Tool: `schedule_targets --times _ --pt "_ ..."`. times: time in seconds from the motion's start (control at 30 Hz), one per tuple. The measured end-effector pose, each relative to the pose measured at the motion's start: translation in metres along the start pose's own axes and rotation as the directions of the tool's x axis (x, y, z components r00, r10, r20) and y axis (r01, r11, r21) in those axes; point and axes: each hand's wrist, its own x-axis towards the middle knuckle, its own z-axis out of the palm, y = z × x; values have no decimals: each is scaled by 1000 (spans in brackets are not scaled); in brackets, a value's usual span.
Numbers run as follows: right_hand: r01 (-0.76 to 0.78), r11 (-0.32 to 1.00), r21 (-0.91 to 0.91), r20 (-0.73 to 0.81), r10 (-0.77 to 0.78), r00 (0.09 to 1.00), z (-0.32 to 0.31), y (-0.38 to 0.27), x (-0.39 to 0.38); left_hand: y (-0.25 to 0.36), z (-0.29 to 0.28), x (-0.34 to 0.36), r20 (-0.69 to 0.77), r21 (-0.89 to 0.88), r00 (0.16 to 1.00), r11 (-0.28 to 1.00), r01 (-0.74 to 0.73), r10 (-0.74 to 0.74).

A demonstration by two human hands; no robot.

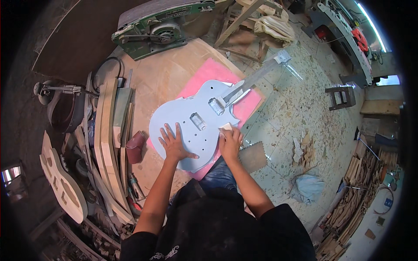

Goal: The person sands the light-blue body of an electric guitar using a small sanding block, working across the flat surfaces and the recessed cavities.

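Note:
A pale grey-blue electric guitar body (178, 115) with its neck (257, 76) attached lies flat on a pink sheet (204, 74) on the workbench. Two pickup cavities and several small holes show in its top. My left hand (174, 145) rests flat on the lower left of the body, fingers spread. At the body's right edge, near the waist, my right hand (230, 141) grips a small pale sanding block (226, 127) and presses it to the edge. The fingers partly hide that block, so its exact make cannot be told.
A green belt sander (163, 32) stands at the bench's far end. Left of the guitar are wooden boards (106, 130), a dark red roll (136, 147) and an unfinished guitar body (65, 187). Dusty floor tiles (278, 117), a small stool (340, 97) and stacked wood strips (348, 191) lie to the right.

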Motion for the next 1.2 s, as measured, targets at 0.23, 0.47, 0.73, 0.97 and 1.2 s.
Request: schedule_targets --times 0.23,0.47,0.73,0.97,1.2 --pt "-306 952 -18 -236 294 926 -47 92 65 -5 5 -5 -81 -58 996 997 -43 38" --pt "-239 971 18 -231 236 944 -107 196 -11 -29 73 -20 -518 -198 837 977 83 -176" --pt "-453 878 152 -143 474 869 -155 293 -49 126 63 16 -447 -191 880 978 83 -161" --pt "-367 915 -166 53 380 923 -166 275 45 160 99 26 -490 -51 814 921 -385 313" --pt "-219 976 -9 74 219 973 -134 320 127 -32 73 -5 -537 -382 700 875 296 -471"
